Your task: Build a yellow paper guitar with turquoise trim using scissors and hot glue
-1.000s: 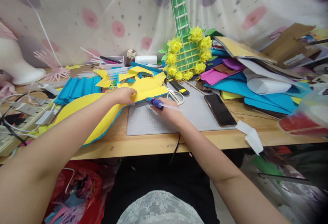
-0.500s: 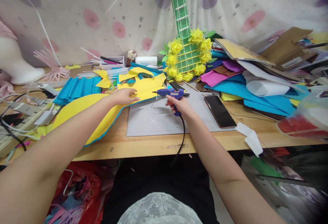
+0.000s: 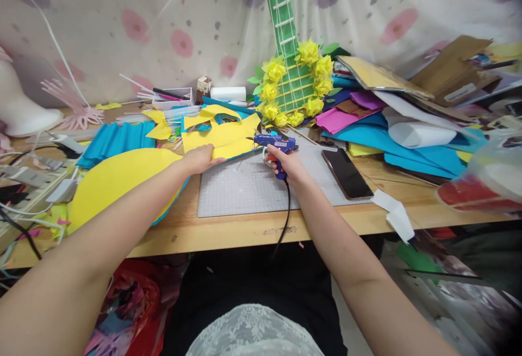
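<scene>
My right hand (image 3: pixel 287 164) is wrapped around the handle of a blue hot glue gun (image 3: pixel 274 141). Its nozzle points left, close over the narrow end of a large yellow cutout (image 3: pixel 122 182) with a blue underside. A black cord hangs from the handle past the table edge. My left hand (image 3: pixel 199 159) grips the cutout near its front edge, thumb toward the nozzle; some fingers are hidden. The cutout's rounded wide end lies under my left forearm. Beneath the glue gun is a grey cutting mat (image 3: pixel 228 193). Cut yellow scraps (image 3: pixel 216 114) lie behind my left hand.
A green paper guitar with yellow flowers (image 3: pixel 296 89) leans at the back. On the right are a phone (image 3: pixel 346 174), stacked coloured sheets (image 3: pixel 379 138) and a clear plastic cup (image 3: pixel 485 182). Pleated blue paper (image 3: pixel 118 141) and a power strip (image 3: pixel 28 182) are at left.
The cutout's wide end has shifted and turned slightly under my left forearm. My left hand has changed its hold at the front edge. The glue gun stays over the narrow end.
</scene>
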{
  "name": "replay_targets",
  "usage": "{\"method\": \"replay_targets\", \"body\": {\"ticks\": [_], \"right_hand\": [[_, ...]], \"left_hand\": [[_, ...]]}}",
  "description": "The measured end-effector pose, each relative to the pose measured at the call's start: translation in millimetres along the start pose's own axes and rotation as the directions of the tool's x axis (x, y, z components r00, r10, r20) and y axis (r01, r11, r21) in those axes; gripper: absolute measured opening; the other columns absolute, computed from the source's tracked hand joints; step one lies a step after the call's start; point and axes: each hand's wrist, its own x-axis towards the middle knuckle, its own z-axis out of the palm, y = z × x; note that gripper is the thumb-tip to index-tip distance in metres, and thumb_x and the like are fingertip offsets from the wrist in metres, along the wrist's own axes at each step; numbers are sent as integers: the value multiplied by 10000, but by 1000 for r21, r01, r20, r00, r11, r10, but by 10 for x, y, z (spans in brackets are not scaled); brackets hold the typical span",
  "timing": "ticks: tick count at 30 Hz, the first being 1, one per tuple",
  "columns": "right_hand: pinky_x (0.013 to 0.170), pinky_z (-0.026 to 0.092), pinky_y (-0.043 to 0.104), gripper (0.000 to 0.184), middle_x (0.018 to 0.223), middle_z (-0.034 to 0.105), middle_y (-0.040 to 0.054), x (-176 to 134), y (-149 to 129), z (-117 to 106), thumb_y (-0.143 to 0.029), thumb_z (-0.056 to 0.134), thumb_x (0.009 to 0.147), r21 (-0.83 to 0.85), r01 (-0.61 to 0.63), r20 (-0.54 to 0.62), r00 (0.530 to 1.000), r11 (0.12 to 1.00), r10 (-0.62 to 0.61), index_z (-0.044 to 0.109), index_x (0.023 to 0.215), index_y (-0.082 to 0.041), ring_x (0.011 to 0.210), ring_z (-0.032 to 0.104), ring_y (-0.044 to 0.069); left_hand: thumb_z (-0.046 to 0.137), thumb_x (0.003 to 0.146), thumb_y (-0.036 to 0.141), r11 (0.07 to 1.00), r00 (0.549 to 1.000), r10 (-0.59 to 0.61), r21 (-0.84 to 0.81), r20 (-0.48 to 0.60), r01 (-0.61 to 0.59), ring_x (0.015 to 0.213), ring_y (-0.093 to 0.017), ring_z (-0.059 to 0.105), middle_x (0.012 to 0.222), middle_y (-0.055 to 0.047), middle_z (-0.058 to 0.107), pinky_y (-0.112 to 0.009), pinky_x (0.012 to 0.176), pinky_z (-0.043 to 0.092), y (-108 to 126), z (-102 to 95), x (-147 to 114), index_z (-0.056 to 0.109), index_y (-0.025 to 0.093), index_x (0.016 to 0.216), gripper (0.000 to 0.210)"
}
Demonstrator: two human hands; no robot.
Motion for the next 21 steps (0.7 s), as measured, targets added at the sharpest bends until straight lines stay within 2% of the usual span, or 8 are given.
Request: {"method": "replay_targets", "body": {"ticks": [5, 9, 12, 16, 21], "right_hand": [[316, 320, 168, 367, 610, 610, 10, 12, 0, -13, -507, 705, 626, 0, 7, 5, 1000, 1000, -7, 580, 607, -162, 410, 406, 41], [316, 323, 172, 370, 635, 625, 16, 17, 3, -22, -511, 706, 626, -3, 16, 2, 1000, 1000, -16, 578, 616, -164, 410, 411, 42], [315, 326, 172, 374, 637, 630, 17, 21, 5, -29, -517, 709, 622, -3, 24, -3, 1000, 1000, -24, 576, 623, -168, 410, 418, 44], [309, 329, 173, 382, 630, 629, 15, 29, 2, -40, -523, 717, 617, 4, 27, -5, 1000, 1000, -27, 578, 625, -168, 404, 421, 44], [313, 330, 176, 365, 623, 624, 9, 26, -14, -39, -511, 701, 635, -1, 20, -13, 1000, 1000, -20, 573, 627, -169, 398, 417, 44]], "left_hand": [[332, 824, 656, 1000, 1000, -4, 26, -24, 5, 1086, -304, 543, 1170, -183, 569, -353, 834, 419, 28, 8, -49, 437, 122, 1202, 663], [379, 751, 728, 1000, 998, 5, 16, -55, -4, 1146, -323, 495, 1221, -201, 534, -372, 892, 391, 33, -4, -48, 426, 106, 1235, 789], [288, 768, 744, 999, 996, -26, -41, -88, 23, 1165, -322, 483, 1242, -194, 526, -383, 914, 377, 84, -11, -9, 442, 114, 1233, 798], [225, 808, 711, 994, 987, -82, -89, -138, 71, 1120, -310, 526, 1193, -185, 567, -371, 869, 402, 216, 12, 42, 462, 118, 1199, 749], [283, 779, 733, 993, 989, -107, -65, -103, 101, 1030, -322, 580, 1137, -188, 602, -365, 792, 434, 294, 25, 18, 432, 120, 1202, 759]]}}
